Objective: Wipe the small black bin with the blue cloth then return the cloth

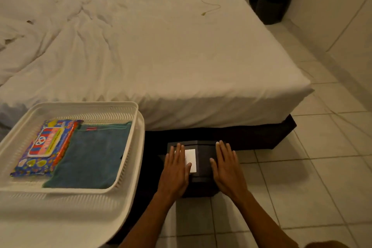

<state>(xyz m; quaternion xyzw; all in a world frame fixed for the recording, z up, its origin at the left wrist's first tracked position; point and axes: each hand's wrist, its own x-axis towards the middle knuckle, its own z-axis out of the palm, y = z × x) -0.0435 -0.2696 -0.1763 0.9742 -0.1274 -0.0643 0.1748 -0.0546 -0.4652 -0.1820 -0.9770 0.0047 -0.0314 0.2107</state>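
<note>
The small black bin (202,167) stands on the tiled floor at the foot of the bed, with a white label on its top. My left hand (175,171) lies flat over its left side, fingers spread, partly covering the label. My right hand (227,167) lies flat over its right side, fingers apart. Neither hand holds anything. The blue cloth (90,155) lies folded flat in a white plastic basket tray (132,137) to the left.
A colourful wet-wipes pack (43,147) lies beside the cloth in the tray. The white bed (161,50) fills the space ahead, with a cable on it. A larger black bin (272,0) with white rubbish stands in the far right corner. Tiled floor extends right.
</note>
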